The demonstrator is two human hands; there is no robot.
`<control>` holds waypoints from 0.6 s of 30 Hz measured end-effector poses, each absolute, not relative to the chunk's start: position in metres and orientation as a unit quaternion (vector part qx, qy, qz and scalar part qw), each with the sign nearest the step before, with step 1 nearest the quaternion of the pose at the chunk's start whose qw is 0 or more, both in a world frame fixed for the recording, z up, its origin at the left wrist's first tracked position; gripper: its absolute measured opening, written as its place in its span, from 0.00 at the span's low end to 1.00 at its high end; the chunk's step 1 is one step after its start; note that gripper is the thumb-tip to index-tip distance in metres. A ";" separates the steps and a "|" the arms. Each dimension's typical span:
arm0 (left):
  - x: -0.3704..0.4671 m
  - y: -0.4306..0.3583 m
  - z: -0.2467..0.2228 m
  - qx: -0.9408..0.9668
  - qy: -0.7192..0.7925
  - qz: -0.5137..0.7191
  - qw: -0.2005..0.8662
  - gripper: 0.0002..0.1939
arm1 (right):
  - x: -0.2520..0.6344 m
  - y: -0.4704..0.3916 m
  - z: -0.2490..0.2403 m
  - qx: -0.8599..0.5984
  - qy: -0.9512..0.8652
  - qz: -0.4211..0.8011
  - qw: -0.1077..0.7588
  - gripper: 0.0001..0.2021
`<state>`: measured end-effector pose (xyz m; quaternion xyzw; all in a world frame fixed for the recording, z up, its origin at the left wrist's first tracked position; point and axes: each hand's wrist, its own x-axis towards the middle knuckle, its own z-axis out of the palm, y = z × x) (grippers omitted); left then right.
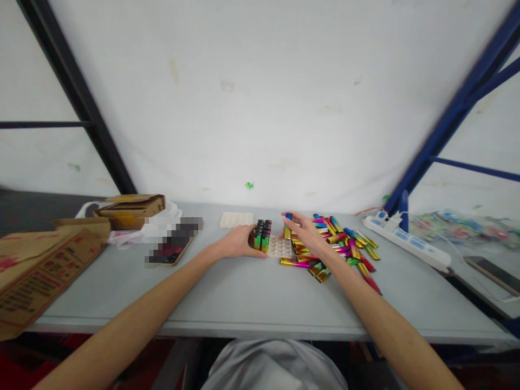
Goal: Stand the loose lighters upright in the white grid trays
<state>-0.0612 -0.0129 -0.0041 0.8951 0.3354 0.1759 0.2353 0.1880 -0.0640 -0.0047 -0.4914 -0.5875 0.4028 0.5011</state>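
Several lighters [262, 236], black-topped with green and gold bodies, stand upright in a tight block on the left part of a whitish tray with round pockets [280, 247]. My left hand [239, 242] is curved around the left side of this block, thumb in front, fingers behind. Between the thumb and fingers of my right hand [304, 232] is a blue and gold lighter [288, 226], held roughly upright over the tray's far right part. Beside that hand, a loose heap of shiny multicoloured lighters [347, 252] lies on the table.
A second pocketed tray [236, 219] lies behind my left hand. To the left are a partly pixelated phone [176, 246], a white plastic bag [173, 210] and cardboard boxes [60, 265]. A power strip [406, 242] and another phone [493, 273] are at right.
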 end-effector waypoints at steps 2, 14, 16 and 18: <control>-0.061 -0.014 -0.003 0.894 0.335 0.178 0.241 0.39 | 0.186 -0.065 -0.003 -0.486 -0.586 0.417 0.497 0.24; -0.062 -0.016 -0.002 0.892 0.337 0.178 0.243 0.38 | 0.173 -0.075 0.001 -0.431 -0.596 0.487 0.471 0.24; -0.062 -0.016 -0.002 0.893 0.336 0.178 0.239 0.38 | 0.172 -0.074 0.001 -0.442 -0.588 0.482 0.476 0.25; -0.062 -0.016 -0.002 0.895 0.335 0.179 0.233 0.38 | 0.171 -0.072 -0.001 -0.463 -0.569 0.477 0.485 0.26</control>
